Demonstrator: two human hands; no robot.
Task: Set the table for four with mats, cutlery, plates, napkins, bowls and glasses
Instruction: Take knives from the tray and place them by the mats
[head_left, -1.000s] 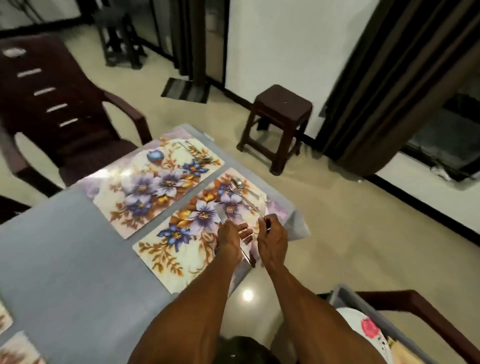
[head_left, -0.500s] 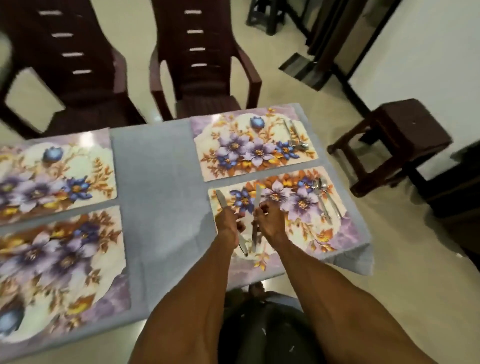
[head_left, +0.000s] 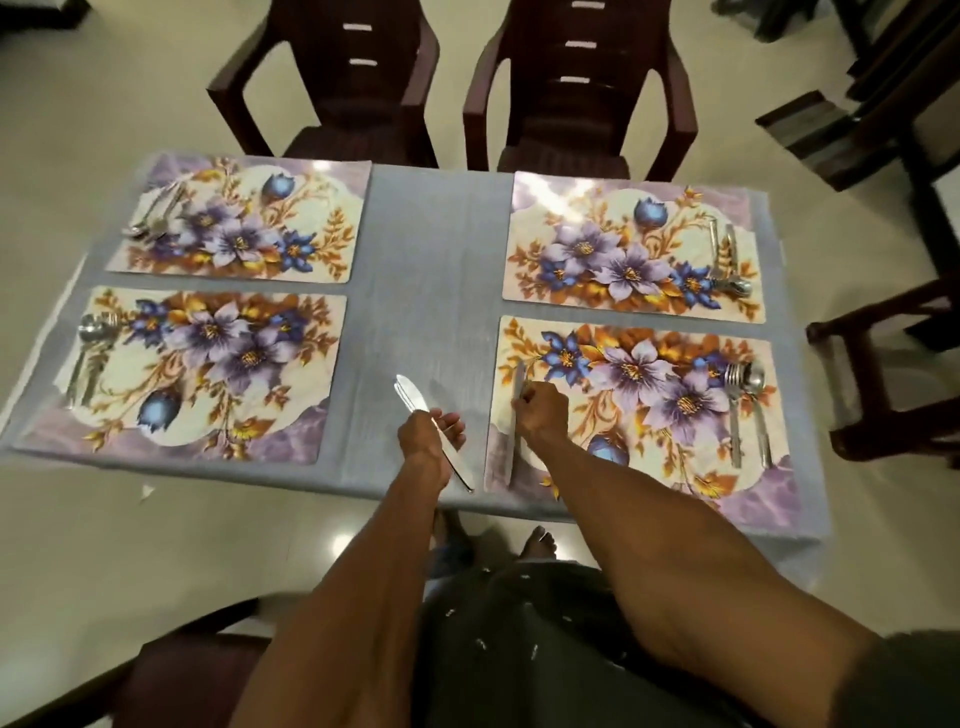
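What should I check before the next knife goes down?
1. Knife lies along near right mat's left edge under right hand: ok.
2. Left hand grip on spare knives: ok.
3. How many knives it holds: cannot tell.
4. Near left mat has a knife: not ok, only cutlery at its left end.
5. Far mats have knives: cannot tell.
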